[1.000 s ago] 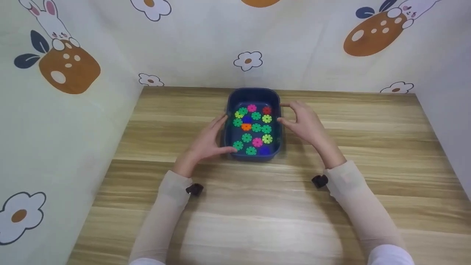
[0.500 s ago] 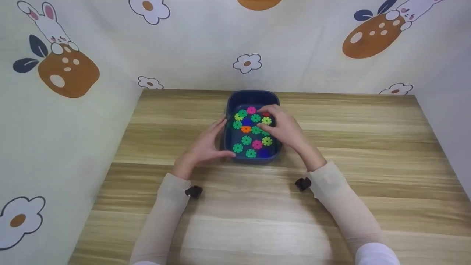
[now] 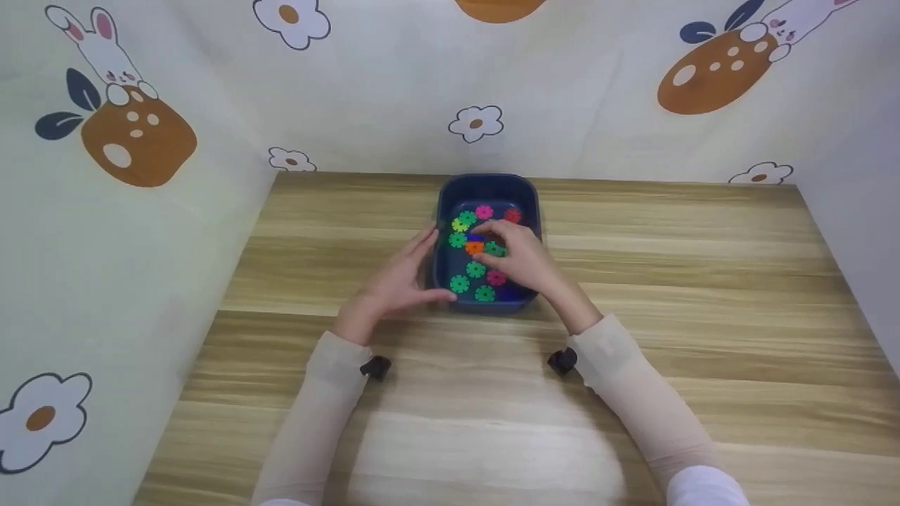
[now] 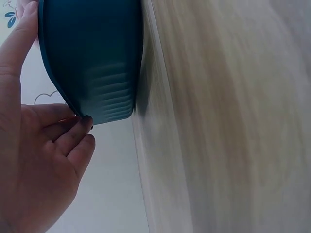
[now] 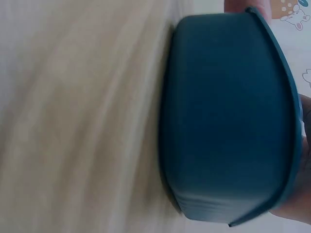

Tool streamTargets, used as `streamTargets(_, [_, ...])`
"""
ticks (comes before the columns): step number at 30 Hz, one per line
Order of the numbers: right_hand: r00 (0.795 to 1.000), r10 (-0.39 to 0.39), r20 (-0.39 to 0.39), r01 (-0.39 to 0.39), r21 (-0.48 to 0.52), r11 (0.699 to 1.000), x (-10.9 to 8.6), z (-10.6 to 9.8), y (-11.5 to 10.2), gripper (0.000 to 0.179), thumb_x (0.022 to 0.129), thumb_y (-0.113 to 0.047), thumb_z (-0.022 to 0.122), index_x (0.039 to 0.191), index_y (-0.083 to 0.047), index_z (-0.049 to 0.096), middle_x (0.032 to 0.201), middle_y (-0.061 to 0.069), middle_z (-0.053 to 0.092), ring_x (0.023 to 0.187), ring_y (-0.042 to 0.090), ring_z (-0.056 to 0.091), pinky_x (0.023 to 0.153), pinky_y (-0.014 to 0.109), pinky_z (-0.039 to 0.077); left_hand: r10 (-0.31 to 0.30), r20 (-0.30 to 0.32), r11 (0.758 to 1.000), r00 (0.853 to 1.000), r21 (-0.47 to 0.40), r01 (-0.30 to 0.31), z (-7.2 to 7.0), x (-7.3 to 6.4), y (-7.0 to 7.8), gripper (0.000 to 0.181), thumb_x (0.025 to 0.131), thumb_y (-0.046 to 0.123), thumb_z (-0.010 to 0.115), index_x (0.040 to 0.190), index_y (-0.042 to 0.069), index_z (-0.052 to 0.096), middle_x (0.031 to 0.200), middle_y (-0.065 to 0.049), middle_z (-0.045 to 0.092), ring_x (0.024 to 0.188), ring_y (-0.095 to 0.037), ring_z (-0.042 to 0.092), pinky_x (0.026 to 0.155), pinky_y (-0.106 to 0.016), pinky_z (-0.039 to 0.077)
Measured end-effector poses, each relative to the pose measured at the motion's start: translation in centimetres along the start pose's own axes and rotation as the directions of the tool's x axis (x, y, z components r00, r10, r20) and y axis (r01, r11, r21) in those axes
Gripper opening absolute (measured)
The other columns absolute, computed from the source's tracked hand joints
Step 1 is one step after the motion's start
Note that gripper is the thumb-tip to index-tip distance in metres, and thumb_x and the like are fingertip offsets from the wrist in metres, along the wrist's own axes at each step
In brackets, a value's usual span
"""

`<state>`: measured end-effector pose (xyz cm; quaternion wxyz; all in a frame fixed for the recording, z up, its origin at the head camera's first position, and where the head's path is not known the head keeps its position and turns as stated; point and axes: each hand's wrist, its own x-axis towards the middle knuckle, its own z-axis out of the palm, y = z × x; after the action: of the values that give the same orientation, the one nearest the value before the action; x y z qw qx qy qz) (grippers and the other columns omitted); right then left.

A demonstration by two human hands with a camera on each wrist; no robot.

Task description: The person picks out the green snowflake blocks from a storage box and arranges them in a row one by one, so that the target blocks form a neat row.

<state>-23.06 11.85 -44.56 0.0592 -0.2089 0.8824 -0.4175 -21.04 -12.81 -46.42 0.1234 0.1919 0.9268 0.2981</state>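
Note:
A dark blue plastic bin [image 3: 490, 186] sits on the wooden table with flat notched snowflake discs inside. They include a pink disc [image 3: 484, 211], an orange disc [image 3: 474, 247], a red disc [image 3: 512, 215] and several green discs. My left hand [image 3: 397, 281] holds the bin's left side, thumb at the near corner and fingers on the rim; the left wrist view shows these fingers [image 4: 73, 136] bent at the edge. Over the bin, my right hand [image 3: 524, 260] has thumb and index finger apart above the blue and orange discs, hiding some discs beneath. The bin's wall mostly blocks it in the right wrist view.
The wooden table [image 3: 703, 281] spreads out around the bin on both sides and in front. A patterned cloth wall [image 3: 562, 84] rises right behind the bin, with side walls left and right. A black wrist camera [image 3: 562, 361] is strapped at each cuff.
My right hand has moved left from the bin's right rim to over the discs, its thumb and index finger still apart. My left hand stays at the left rim.

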Motion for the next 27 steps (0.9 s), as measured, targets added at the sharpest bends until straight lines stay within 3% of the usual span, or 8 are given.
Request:
streamTargets(9, [0.994,0.021,0.111,-0.041,0.174,0.984,0.7,1.2,0.5,0.041,0.092,-0.011,0.071,0.129,0.002,0.061,0.13,0.021,0.065,0.119,0.033,0.065,0.104,0.045,0.053,0.022,-0.011,0.999,1.0,0.025,-0.022,0.1,0.2,0.0,0.112,0.078,0.061,0.075,0.162,0.019,0.013,0.17,-0.002,0.008,0.155,-0.029,0.019,0.123,-0.052,0.027])
streamTargets(17, [0.983,0.045,0.18,-0.09,0.253,0.963,1.7,1.9,1.2,0.043,0.089,-0.008,0.074,0.129,0.001,0.062,0.131,0.019,0.065,0.118,0.033,0.066,0.101,0.044,0.055,0.053,-0.015,0.998,0.998,0.018,-0.053,0.1,0.1,0.1,0.112,0.078,0.06,0.076,0.161,0.013,0.017,0.17,-0.003,0.009,0.156,-0.029,0.016,0.125,-0.05,0.024])
streamTargets(23, [0.948,0.068,0.312,-0.14,0.215,0.967,2.2,2.3,1.5,0.046,0.085,-0.006,0.076,0.129,0.001,0.062,0.129,0.021,0.066,0.12,0.033,0.064,0.105,0.043,0.052,0.047,-0.012,0.998,0.999,0.031,-0.047,-0.1,0.0,0.2,0.111,0.079,0.06,0.076,0.161,0.014,0.016,0.17,-0.004,0.01,0.155,-0.029,0.018,0.125,-0.05,0.024])
streamTargets(27, [0.931,0.065,0.359,-0.118,0.126,0.985,2.2,2.4,1.6,0.045,0.084,-0.002,0.076,0.127,0.001,0.064,0.13,0.019,0.066,0.123,0.032,0.063,0.107,0.042,0.051,0.037,-0.011,0.999,0.999,0.02,-0.037,0.1,0.0,0.2,0.11,0.08,0.059,0.076,0.161,0.015,0.016,0.17,-0.001,0.009,0.155,-0.027,0.018,0.125,-0.049,0.024])
